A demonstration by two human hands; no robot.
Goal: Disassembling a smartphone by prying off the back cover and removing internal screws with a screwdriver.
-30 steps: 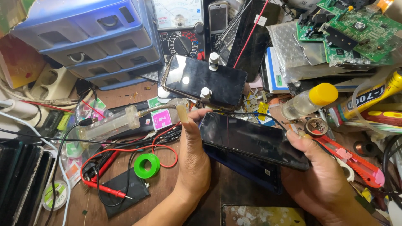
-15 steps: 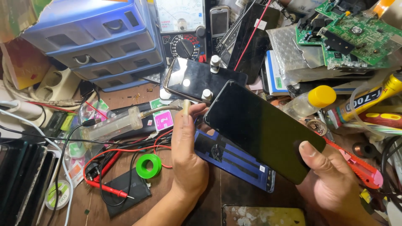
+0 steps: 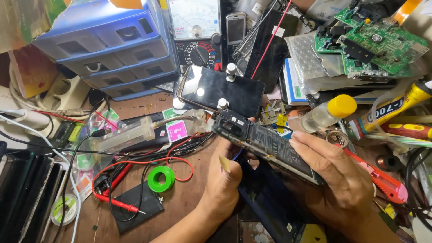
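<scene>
Above the table (image 3: 189, 202) we are holding the phone (image 3: 265, 144), right hand (image 3: 342, 180) fingers pinching its edge, left hand (image 3: 225, 184) fingers curled beneath. We are probably best gripping only the frame, sparing the exposed board.

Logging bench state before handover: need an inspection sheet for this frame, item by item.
Surface: brown wooden bench, mostly covered.
Job's things: opened black phone body with exposed internals, held tilted above the bench by both hands.
Clutter: blue plastic drawer unit, analog multimeter, green circuit board, green tape roll, yellow-capped clear bottle, red utility knife, dark phone on a stand.
Hands: left hand grips the phone body's lower edge; right hand holds its right end.
Cables: red and black probe leads looped; white cables at left.
Surroundings: nothing seen.
</scene>
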